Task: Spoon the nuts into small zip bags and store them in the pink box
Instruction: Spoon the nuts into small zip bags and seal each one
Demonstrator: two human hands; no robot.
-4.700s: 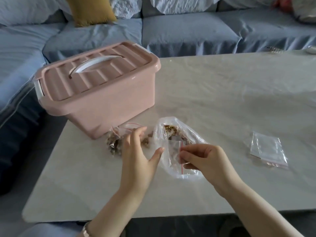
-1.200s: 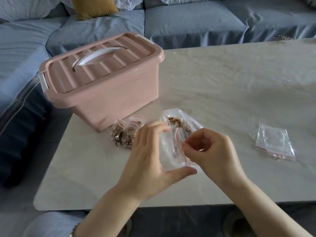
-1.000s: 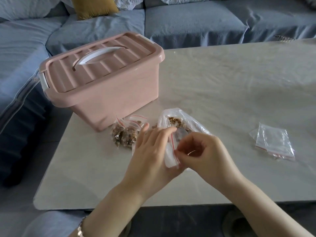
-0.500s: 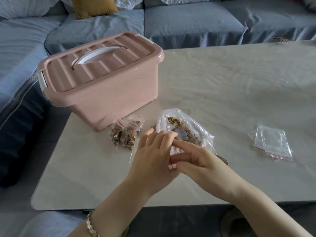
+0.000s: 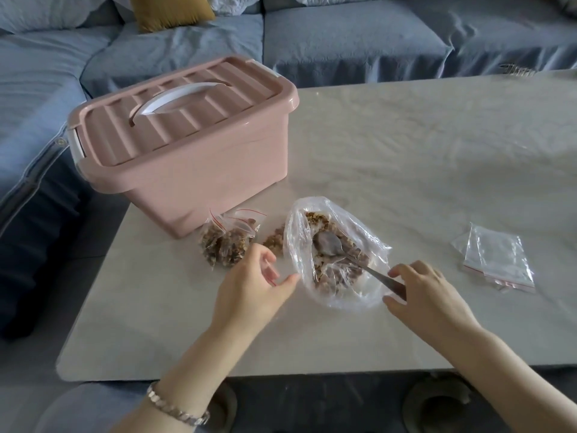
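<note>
A large clear bag of nuts (image 5: 338,276) lies open on the table (image 5: 406,151), with a metal spoon (image 5: 327,243) resting bowl-down inside it. My right hand (image 5: 427,295) pinches the end of the spoon's handle at the bag's right edge. My left hand (image 5: 249,289) holds a small empty zip bag (image 5: 273,275) with a red seal line, just left of the big bag. Filled small zip bags (image 5: 226,240) lie in front of the pink box (image 5: 187,164), whose lid with a white handle is closed.
A stack of empty zip bags (image 5: 496,259) lies at the right of the table. A few loose nuts (image 5: 274,240) sit beside the big bag. A blue sofa (image 5: 343,35) wraps round the far and left sides.
My right hand has let go of the small zip bag and moved right onto the spoon's handle. My left hand has kept the small bag and drawn slightly left.
</note>
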